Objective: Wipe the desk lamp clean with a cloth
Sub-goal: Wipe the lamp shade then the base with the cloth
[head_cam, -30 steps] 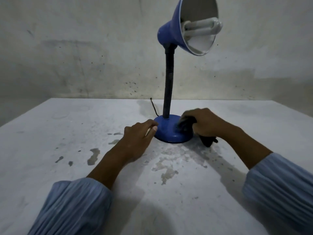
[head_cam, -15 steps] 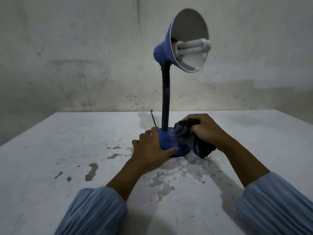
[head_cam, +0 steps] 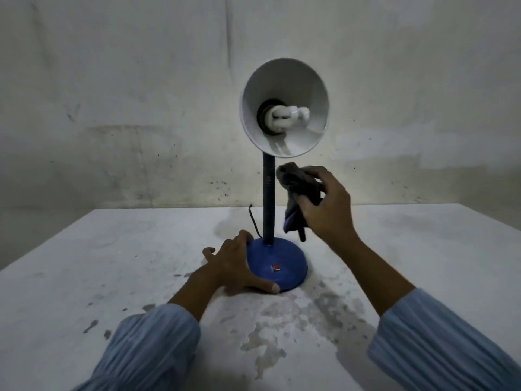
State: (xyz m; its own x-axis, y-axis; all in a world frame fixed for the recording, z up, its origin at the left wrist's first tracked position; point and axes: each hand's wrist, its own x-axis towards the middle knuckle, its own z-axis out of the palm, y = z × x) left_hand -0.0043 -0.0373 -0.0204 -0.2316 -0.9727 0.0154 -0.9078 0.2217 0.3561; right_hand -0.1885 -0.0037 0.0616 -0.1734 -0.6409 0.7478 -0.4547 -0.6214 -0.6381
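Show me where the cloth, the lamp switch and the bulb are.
cloth (head_cam: 298, 183): head view, on the bunched upper part above the fingers.
switch (head_cam: 276, 267): head view, red rocker on the blue base.
bulb (head_cam: 287, 117): head view, white tubes inside the shade.

- Left hand (head_cam: 234, 266) rests against desk lamp (head_cam: 277, 258) base, thumb at front rim.
- Right hand (head_cam: 324, 204) grips dark cloth (head_cam: 296, 187) beside the neck.
- Shade faces camera.

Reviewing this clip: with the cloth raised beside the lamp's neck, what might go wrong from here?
1. The lamp is top-heavy: the shade sits high on a thin neck. Only the left hand steadies the base, so a hard wipe might tip it.
2. The cloth in the right hand could knock the exposed bulb.
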